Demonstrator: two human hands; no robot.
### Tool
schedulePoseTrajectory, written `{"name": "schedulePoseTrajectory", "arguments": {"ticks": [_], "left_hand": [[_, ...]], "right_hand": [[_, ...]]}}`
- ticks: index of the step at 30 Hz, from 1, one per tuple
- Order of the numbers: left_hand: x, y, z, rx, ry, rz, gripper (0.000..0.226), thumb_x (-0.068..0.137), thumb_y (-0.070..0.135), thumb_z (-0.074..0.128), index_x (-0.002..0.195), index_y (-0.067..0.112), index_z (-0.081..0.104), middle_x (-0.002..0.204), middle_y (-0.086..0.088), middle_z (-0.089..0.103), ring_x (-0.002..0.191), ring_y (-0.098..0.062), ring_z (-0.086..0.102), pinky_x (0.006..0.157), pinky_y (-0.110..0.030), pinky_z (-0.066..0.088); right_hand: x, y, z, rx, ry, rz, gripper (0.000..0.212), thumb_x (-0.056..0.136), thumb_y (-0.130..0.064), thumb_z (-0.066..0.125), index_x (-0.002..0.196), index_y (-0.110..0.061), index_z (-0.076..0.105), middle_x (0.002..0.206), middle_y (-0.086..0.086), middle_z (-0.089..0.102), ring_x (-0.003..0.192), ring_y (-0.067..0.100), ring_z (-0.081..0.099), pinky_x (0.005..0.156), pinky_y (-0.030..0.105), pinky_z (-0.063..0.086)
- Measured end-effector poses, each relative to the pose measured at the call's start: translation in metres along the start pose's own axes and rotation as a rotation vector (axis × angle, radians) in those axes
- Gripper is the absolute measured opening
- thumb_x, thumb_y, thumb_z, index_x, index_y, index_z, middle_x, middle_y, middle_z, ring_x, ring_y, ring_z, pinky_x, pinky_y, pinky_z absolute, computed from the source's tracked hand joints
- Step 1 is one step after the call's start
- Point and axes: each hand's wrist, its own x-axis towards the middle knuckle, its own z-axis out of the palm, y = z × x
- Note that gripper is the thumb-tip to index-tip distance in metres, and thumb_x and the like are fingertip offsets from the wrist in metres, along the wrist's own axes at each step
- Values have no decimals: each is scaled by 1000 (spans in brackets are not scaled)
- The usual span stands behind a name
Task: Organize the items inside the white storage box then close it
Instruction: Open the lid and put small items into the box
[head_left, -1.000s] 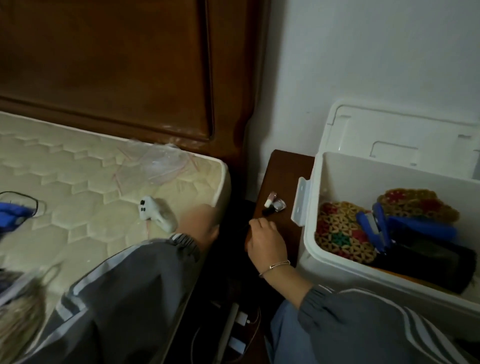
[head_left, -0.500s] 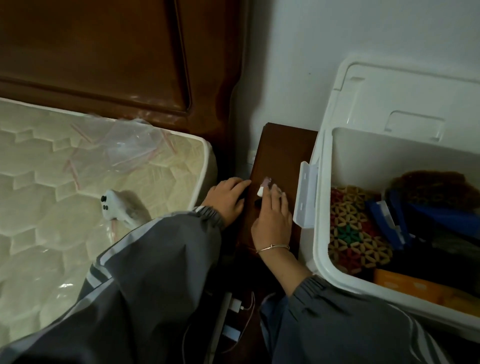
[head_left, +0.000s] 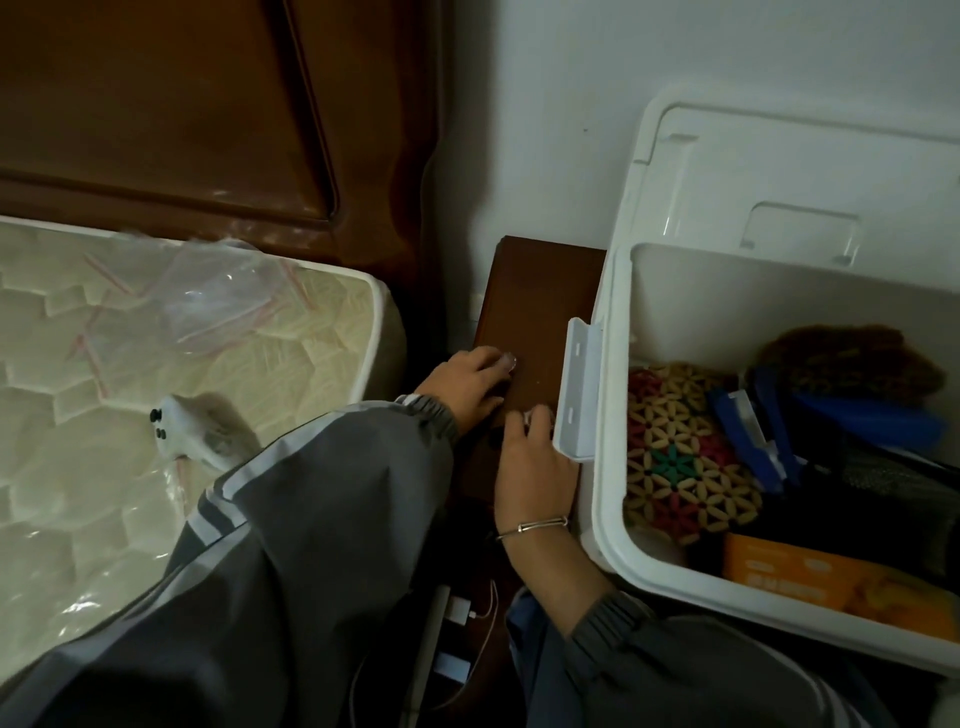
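view: head | facing: forward-down | range: close above nightstand (head_left: 540, 291) | left: mattress (head_left: 78, 493) | right: white storage box (head_left: 779, 291)

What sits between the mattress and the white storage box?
Head view: a dark wooden bedside stand fills that gap, the left hand and right hand over it, beside the side latch of the white storage box.

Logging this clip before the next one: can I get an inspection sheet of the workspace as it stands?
Surface: brown nightstand.
Job's things: white storage box, lid open; beaded mat, blue items, orange packet inside.
Clutter: white controller, clear plastic bag on mattress.
Hands: left hand rests on nightstand; right hand curls over small white item.
Cables: power strip with chargers plugged, below nightstand.
Surroundings: wooden headboard, white wall.
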Motion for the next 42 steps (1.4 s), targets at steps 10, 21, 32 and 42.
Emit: {"name": "schedulePoseTrajectory", "arguments": {"ticks": [10,21,32,42], "left_hand": [[-52,7,-40,-702,294,-399,12,89,12,59,101,12,55,96,-4,64,90,-18,61,75,-19,41],[-148,40,-154,-1466,222,-337,23,91,-4,48,93,11,66,75,4,73,64,-6,60,53,-14,45],[-148,136,-196,-1334,-19,-204,22,94,1,42,99,2,63,87,-8,64,58,-6,57,50,-17,46],[-67,195,-160,-1117,-140,-125,32,92,34,54,85,6,68,61,2,62,59,-12,53,54,-20,43]], "right_hand": [[-21,0,-13,26,81,-144,21,81,-15,66,101,-15,62,97,13,58,84,35,60,71,40,51],[-79,-17,-108,950,-70,-334,15,91,-29,56,101,-19,60,88,-9,63,84,8,61,64,11,41],[-97,74,-243,1454,-219,-118,17,85,-21,66,99,-12,68,91,5,74,80,13,70,62,21,54],[-44,146,-273,1174,-130,-85,26,77,-25,75,96,-9,69,89,4,74,79,11,71,61,18,54]]}}
